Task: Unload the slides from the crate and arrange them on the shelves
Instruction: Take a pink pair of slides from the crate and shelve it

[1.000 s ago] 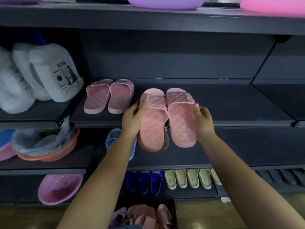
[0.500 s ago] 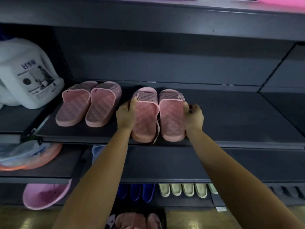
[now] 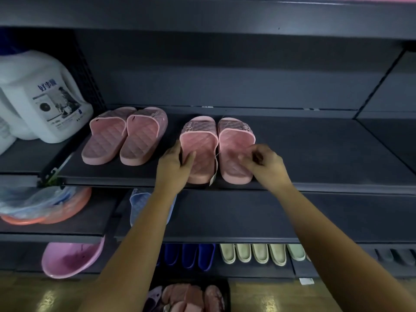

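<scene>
Head view: dark metal shelf (image 3: 326, 158), wood floor (image 3: 56, 296) below. Four pink slides on it, two pairs: left pair (image 3: 126, 140) alone, right pair (image 3: 202, 140) at near edge. My left hand (image 3: 173, 167) grips its left slide. My right hand (image 3: 265, 163) is curled on the right one, blurred, can't tell grip. The crate (image 3: 227, 289) on floor holds more pink slides.

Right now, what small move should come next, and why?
Probably let go and reach down to the crate, which holds more slides: the second pink pair lies flat on the shelf beside the first pair, left hand and right hand on it.
</scene>
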The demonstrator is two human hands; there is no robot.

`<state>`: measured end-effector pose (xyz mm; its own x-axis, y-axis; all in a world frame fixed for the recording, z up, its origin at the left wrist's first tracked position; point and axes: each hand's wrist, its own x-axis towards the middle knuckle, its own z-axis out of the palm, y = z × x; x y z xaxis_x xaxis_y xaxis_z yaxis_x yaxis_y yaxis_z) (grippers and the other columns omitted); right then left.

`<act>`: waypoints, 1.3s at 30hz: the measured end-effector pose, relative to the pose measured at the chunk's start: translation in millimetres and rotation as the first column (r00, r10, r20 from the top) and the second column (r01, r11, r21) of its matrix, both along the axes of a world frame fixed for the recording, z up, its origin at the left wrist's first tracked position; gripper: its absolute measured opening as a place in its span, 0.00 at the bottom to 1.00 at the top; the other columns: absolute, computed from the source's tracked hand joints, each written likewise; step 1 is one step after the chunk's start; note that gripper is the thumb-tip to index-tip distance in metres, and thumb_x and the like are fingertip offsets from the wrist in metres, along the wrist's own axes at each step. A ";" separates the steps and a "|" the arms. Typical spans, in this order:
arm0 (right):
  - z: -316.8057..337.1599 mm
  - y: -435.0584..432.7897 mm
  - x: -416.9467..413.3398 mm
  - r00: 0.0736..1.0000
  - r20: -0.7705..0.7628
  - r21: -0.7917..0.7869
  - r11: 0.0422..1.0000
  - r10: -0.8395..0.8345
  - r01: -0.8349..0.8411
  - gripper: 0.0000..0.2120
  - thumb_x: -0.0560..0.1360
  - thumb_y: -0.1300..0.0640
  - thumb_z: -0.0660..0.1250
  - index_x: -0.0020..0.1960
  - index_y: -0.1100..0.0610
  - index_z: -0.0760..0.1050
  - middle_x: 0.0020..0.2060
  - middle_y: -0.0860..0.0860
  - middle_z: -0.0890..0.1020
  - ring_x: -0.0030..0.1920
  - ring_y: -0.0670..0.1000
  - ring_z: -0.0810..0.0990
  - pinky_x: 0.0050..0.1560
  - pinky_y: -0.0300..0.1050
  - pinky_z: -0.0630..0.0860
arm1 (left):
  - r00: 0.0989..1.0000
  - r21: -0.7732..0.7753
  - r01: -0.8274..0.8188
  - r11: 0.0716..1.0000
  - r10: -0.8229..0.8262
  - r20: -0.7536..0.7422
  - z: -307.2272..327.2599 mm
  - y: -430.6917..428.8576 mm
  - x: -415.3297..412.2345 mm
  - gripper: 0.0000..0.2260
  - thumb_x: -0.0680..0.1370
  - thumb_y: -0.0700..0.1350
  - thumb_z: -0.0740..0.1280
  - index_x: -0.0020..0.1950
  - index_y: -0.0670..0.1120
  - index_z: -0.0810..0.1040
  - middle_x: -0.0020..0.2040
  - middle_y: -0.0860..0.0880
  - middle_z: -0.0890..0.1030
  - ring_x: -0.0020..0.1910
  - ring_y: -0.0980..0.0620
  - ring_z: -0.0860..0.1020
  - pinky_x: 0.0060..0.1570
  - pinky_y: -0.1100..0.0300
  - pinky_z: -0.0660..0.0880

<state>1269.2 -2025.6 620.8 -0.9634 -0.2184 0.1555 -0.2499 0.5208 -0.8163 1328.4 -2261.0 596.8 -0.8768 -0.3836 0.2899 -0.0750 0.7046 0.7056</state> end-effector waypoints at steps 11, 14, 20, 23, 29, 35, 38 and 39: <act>-12.3 6.8 20.8 0.966 -0.182 0.159 0.975 0.185 -0.157 0.20 0.64 0.47 0.79 0.52 0.53 0.80 0.53 0.41 0.78 0.45 0.42 0.79 0.46 0.21 0.67 | 0.999 -0.353 0.031 0.935 -0.024 0.024 -8.6 11.9 42.5 0.38 0.72 0.69 0.56 0.68 0.40 0.71 0.54 0.40 0.81 0.52 0.41 0.79 0.56 0.44 0.73; -14.7 3.3 12.2 0.963 -0.197 0.159 0.975 0.186 -0.155 0.20 0.63 0.45 0.78 0.51 0.53 0.80 0.52 0.45 0.80 0.48 0.44 0.78 0.46 0.23 0.68 | 0.999 -0.368 0.032 0.929 -0.022 0.030 -6.4 11.1 34.7 0.40 0.72 0.70 0.54 0.70 0.39 0.69 0.57 0.40 0.80 0.53 0.40 0.78 0.56 0.45 0.73; -17.4 -6.7 -6.8 0.968 -0.177 0.154 0.977 0.177 -0.150 0.18 0.63 0.46 0.79 0.48 0.54 0.81 0.49 0.47 0.81 0.48 0.45 0.79 0.50 0.34 0.74 | 0.995 -0.351 0.009 0.936 0.028 0.099 -5.4 7.3 16.1 0.35 0.75 0.63 0.63 0.74 0.41 0.63 0.66 0.38 0.74 0.63 0.39 0.73 0.62 0.48 0.69; -18.0 -8.4 -14.0 0.971 -0.158 0.155 0.976 0.179 -0.155 0.17 0.63 0.47 0.79 0.47 0.52 0.80 0.50 0.46 0.80 0.49 0.46 0.79 0.50 0.32 0.73 | 0.993 -0.336 -0.006 0.942 0.044 0.108 -5.1 6.0 8.5 0.35 0.76 0.61 0.62 0.75 0.42 0.60 0.69 0.39 0.71 0.66 0.39 0.71 0.63 0.49 0.67; -18.9 -10.8 -18.1 0.973 -0.148 0.141 0.977 0.179 -0.158 0.16 0.63 0.48 0.78 0.47 0.47 0.78 0.59 0.47 0.79 0.58 0.46 0.77 0.57 0.38 0.73 | 0.991 -0.358 -0.007 0.934 0.054 0.123 -6.3 5.9 2.8 0.34 0.77 0.62 0.60 0.77 0.45 0.57 0.74 0.41 0.65 0.72 0.43 0.64 0.68 0.52 0.60; -22.4 -12.4 -18.0 0.971 -0.164 0.156 0.977 0.172 -0.147 0.18 0.64 0.44 0.77 0.50 0.47 0.77 0.62 0.46 0.77 0.59 0.46 0.77 0.57 0.37 0.72 | 0.992 -0.382 0.001 0.924 0.048 0.119 -5.5 6.4 3.4 0.33 0.78 0.60 0.59 0.76 0.43 0.57 0.74 0.41 0.65 0.73 0.44 0.63 0.69 0.53 0.59; -22.2 -12.2 -16.7 0.974 -0.147 0.164 0.975 0.174 -0.149 0.22 0.62 0.39 0.74 0.53 0.46 0.77 0.63 0.48 0.76 0.61 0.48 0.76 0.61 0.42 0.73 | 0.991 -0.378 -0.001 0.926 0.052 0.124 -5.0 6.8 4.2 0.33 0.78 0.60 0.60 0.76 0.42 0.59 0.73 0.40 0.66 0.72 0.43 0.65 0.68 0.51 0.60; -21.7 -11.6 -16.3 0.975 -0.139 0.166 0.975 0.173 -0.149 0.23 0.62 0.38 0.73 0.54 0.46 0.77 0.64 0.49 0.76 0.62 0.48 0.76 0.62 0.44 0.73 | 0.990 -0.377 0.001 0.926 0.052 0.130 -4.5 7.2 4.4 0.33 0.78 0.60 0.60 0.76 0.42 0.59 0.73 0.40 0.66 0.72 0.43 0.65 0.68 0.51 0.60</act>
